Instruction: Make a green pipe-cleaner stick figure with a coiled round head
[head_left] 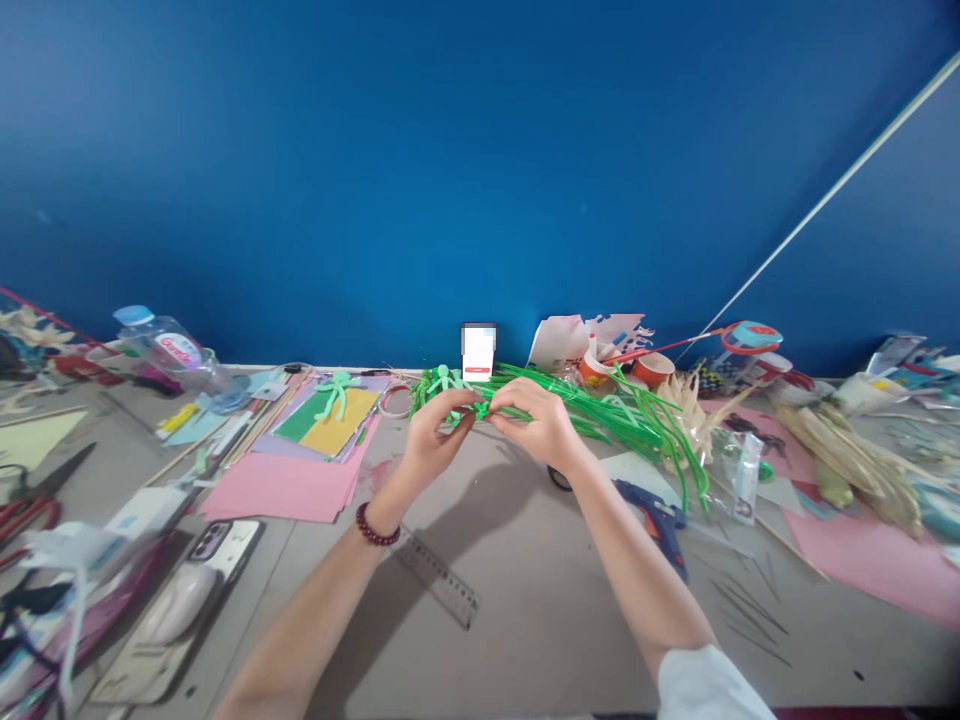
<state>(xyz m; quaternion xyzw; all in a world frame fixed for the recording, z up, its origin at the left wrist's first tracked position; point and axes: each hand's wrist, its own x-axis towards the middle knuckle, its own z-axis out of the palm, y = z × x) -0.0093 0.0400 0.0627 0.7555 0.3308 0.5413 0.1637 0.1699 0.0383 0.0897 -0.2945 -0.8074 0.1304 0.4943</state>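
Observation:
Both of my hands are raised close together over the far part of the table, fingertips almost meeting. My left hand (439,430), with a dark red bead bracelet (377,526) at the wrist, pinches one side of a small bright green twisted piece (481,409). From the other side, my right hand (534,420) pinches the same piece between thumb and forefinger. Fingers partly cover it, so its full shape is hidden. Just behind my hands stands a phone with a lit screen (478,352). Long green stems (622,410) lie in a bundle beyond my right hand.
Left lie pink paper sheets (281,487), light green bendy figures (335,394), a plastic bottle (169,345), scissors (49,500) and a phone (176,610). A clear ruler (439,580) is between my forearms. Right are a blue glue gun (656,520), paper cups (652,370) and dried husks (847,450).

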